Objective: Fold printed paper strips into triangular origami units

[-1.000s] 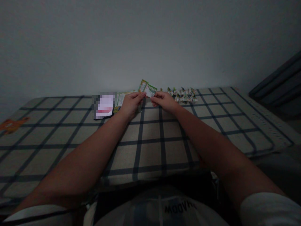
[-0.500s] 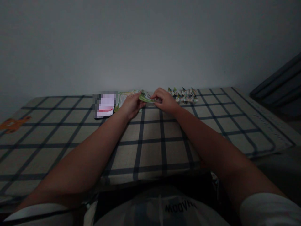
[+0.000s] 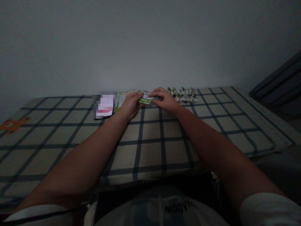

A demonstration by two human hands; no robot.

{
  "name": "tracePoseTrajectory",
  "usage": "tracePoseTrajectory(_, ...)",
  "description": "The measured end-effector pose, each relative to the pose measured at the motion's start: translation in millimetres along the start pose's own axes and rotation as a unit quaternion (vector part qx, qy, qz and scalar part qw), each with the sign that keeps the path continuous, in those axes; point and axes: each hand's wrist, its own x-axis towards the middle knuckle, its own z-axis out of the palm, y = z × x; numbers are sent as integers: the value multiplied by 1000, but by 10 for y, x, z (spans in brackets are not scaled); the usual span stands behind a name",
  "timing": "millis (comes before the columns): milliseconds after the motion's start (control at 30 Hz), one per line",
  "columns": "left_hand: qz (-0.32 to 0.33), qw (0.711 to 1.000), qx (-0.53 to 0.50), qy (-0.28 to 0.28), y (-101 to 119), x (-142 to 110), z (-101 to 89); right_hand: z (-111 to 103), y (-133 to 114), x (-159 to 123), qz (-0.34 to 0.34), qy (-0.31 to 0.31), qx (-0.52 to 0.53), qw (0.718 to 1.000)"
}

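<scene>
Fingers of the left hand grasped a green-and-white printed paper near the far edge of the bench; the right hand was at its side (pinching or not, I couldn't tell). The paper had just flattened, more compact now, between loose sheets and small folded pieces.

My view is dim and grainy; the phone screen at far left glows washed-out, partly pixelated. Soft shadow darkens the near edge, and wide-angle distortion stretches both forearms.
</scene>
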Motion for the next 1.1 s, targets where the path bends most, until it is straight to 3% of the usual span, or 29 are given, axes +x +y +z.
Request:
tracePoseTrajectory(167,26,998,54,12,-11,-19,-8,9,-6,27,14,32,25,999)
tracePoseTrajectory(367,40,997,64,-15,-9,-37,13,63,26,51,117,86,99,984)
tracePoseTrajectory(567,70,993,91,-17,-52,-10,-28,7,-71,46,133,64,86,985)
tracePoseTrajectory(800,113,971,208,-11,-40,-44,-30,19,-87,54,131,67,73,986)
tracePoseTrajectory(933,110,983,146,-11,-54,-21,-34,20,-95,56,164,89,108,977)
tracePoseTrajectory(1100,90,992,86,-4,-73,12,-37,-27,-192,48,209,70,161,962)
